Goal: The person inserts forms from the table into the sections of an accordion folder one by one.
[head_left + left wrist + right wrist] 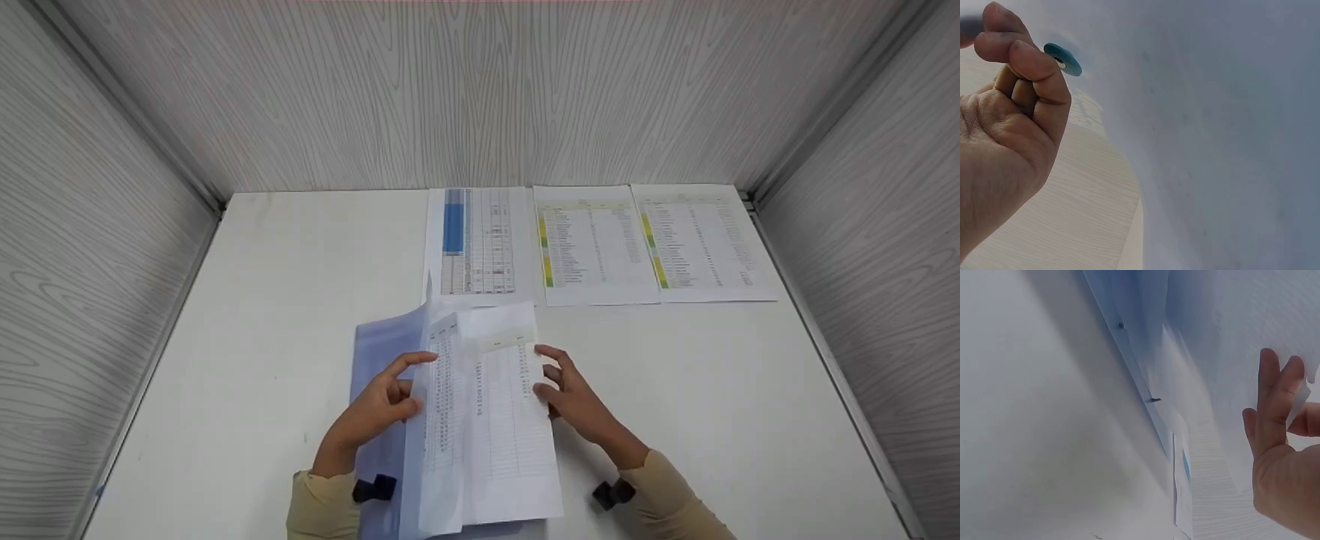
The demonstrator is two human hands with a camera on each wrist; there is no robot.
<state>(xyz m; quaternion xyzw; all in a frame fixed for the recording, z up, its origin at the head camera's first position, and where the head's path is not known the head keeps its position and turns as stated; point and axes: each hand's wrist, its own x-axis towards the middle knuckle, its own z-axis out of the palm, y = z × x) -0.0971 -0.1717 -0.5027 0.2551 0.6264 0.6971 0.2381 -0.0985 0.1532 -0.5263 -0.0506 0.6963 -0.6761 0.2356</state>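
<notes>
A translucent blue plastic folder (pixel 382 337) stands partly open in front of the person, with printed sheets (pixel 514 435) raised in it. On the left side, my left hand (pixel 371 409) pinches the folder's translucent flap, index finger and thumb at its edge. A small teal button-like disc (pixel 1064 59) shows by those fingertips in the left wrist view. My right hand (pixel 581 401) pinches the right edge of a printed sheet. In the right wrist view the fingers (pixel 1275 399) lie against the sheet, which passes between them and the thumb. Small dark studs (pixel 1154 400) mark the folder's lower part.
Along the table's back lie three printed pages: one with a blue column (pixel 480 240), then two with yellow and green strips, a middle one (pixel 592 247) and a right one (pixel 701 244). Wood-grain panels (pixel 480 90) enclose the white table (pixel 247 337).
</notes>
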